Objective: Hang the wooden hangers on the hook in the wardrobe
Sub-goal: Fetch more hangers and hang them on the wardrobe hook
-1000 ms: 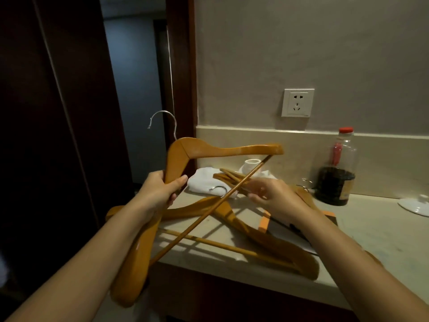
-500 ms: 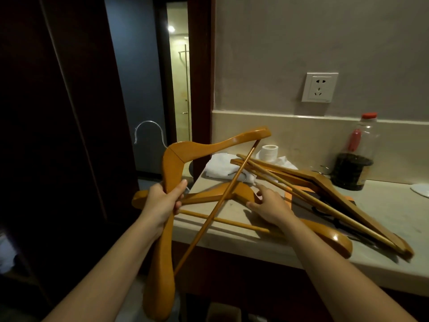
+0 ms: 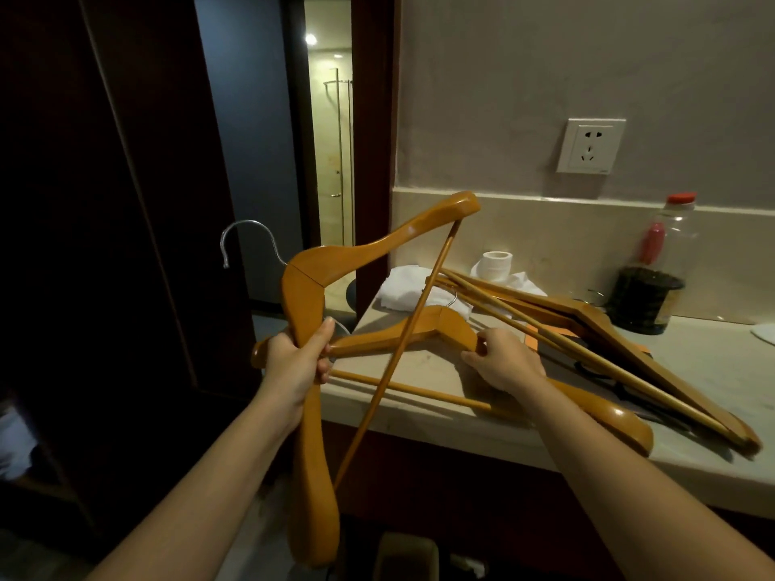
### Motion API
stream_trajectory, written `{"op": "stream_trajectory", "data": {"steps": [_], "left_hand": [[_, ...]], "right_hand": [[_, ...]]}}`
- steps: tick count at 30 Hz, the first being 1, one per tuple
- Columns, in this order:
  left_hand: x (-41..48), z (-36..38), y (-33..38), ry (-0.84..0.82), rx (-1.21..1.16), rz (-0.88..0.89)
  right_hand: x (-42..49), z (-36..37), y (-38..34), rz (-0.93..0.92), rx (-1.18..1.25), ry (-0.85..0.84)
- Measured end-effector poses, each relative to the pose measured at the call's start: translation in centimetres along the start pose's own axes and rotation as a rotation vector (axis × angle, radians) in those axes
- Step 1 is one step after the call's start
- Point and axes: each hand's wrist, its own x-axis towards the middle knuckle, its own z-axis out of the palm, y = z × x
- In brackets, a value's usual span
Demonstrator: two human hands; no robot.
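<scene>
My left hand (image 3: 298,362) grips one arm of a wooden hanger (image 3: 312,475) held upright off the counter's left edge, its metal hook (image 3: 247,241) pointing left toward the dark wardrobe (image 3: 105,245). My right hand (image 3: 503,362) holds the arm of a second wooden hanger (image 3: 423,325) lying on the counter (image 3: 692,371). Two more wooden hangers (image 3: 595,325) lie stacked to the right. The wardrobe's inside is too dark to show a hook.
On the counter stand a bottle with a red cap and dark liquid (image 3: 654,278), a toilet roll (image 3: 497,262) and white cloths (image 3: 402,287). A wall socket (image 3: 590,146) is above. A doorway (image 3: 331,161) opens behind.
The view has swung left and down. My left hand has tilted its hanger more upright. My right hand has shifted from the stacked hangers to the arm of the hanger lying nearest.
</scene>
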Motion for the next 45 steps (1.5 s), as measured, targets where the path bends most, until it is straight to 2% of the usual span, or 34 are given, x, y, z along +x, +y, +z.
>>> {"op": "stream_trajectory", "data": {"steps": [5,9,12,20,27,32,40,45], "left_hand": [[0.0,-1.3,1.2,0.020,0.020,-0.002],[-0.4,-2.1,2.0,0.038,0.012,0.008],[-1.1,-2.6,2.6,0.044,0.020,0.019],[-5.9,-5.6,3.9,0.140,0.052,0.081],[-14.3,-9.0,3.8,0.369,0.104,0.040],[-21.5,-9.7,1.3,0.588,0.156,-0.037],[-32.8,-9.2,-5.2,0.909,0.210,-0.228],[-39.0,-9.6,-9.3,1.100,0.288,-0.410]], "right_hand": [[0.6,-2.9,-2.0,0.057,0.407,-0.168],[0.2,-5.1,-3.0,0.190,0.474,-0.407],[0.0,-5.2,-3.3,0.226,0.574,-0.522],[-2.3,-3.5,-5.8,0.166,0.804,-0.734],[-5.8,1.5,-7.6,0.067,0.854,-0.983],[-9.0,6.2,-7.0,-0.024,0.770,-1.154],[-15.0,13.0,-4.6,-0.152,0.530,-1.271],[-19.1,17.6,-2.9,-0.225,0.381,-1.279]]}}
